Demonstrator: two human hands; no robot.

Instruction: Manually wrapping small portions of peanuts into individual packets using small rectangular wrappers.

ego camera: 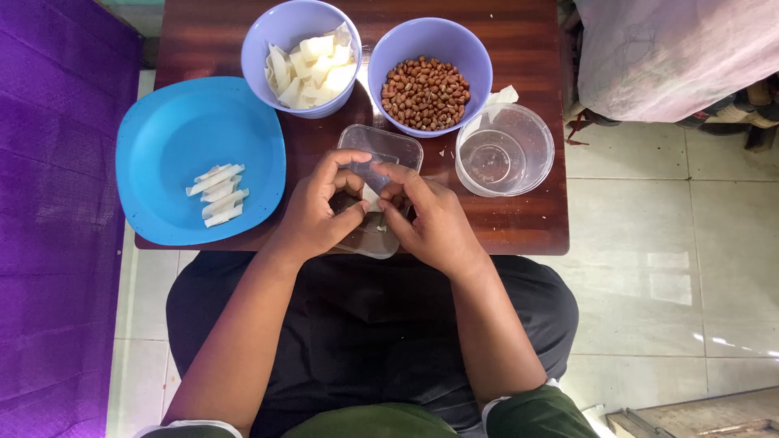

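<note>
White thin wrapper piece (371, 197) is being pinched by both the left hand (318, 212) and right hand (432, 221), fingertips pressing together, above a clear rectangular plastic lid (381, 148) on the dark wooden table (519, 219).

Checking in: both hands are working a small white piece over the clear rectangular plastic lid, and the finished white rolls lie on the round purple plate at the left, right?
Not quite. The head view shows the finished white rolls on a blue plastic plate, not purple. The left hand and right hand do work a small white piece over the clear rectangular plastic lid.
</note>
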